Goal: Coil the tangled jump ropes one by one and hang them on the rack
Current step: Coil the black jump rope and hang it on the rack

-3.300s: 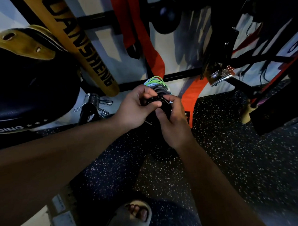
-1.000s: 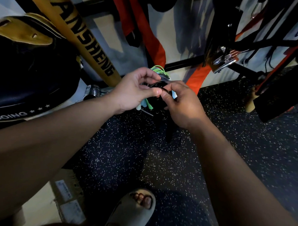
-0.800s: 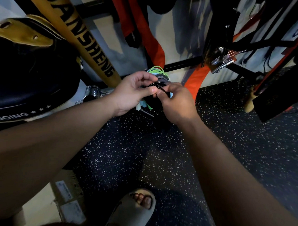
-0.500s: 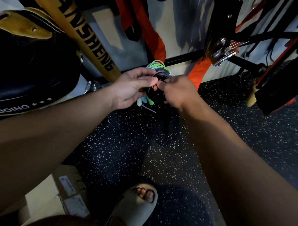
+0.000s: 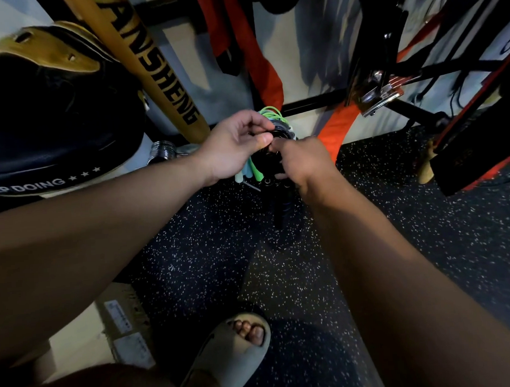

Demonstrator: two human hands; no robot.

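Note:
A coiled black jump rope (image 5: 271,160) hangs between my two hands, its black handles (image 5: 283,205) dangling toward the floor. My left hand (image 5: 235,147) pinches the top of the coil with thumb and fingers. My right hand (image 5: 300,159) grips the coil from the right, knuckles toward me. Right behind them a coiled green rope (image 5: 272,113) and a grey one hang on the black rack bar (image 5: 311,101), with pale green handles (image 5: 248,171) hanging below my left hand. Where the black coil meets the rack is hidden by my fingers.
A yellow bat (image 5: 155,69) leans at the left beside a black and gold punching pad (image 5: 48,114). Orange straps (image 5: 259,61) hang from the rack; metal clips (image 5: 378,91) and dark gear hang at the right. Speckled rubber floor (image 5: 396,245), a cardboard box (image 5: 119,331) and my sandalled foot (image 5: 234,349) lie below.
Both hands have lifted the black coil a little, toward the hanging green rope. My right hand has turned over the coil, hiding its fingers.

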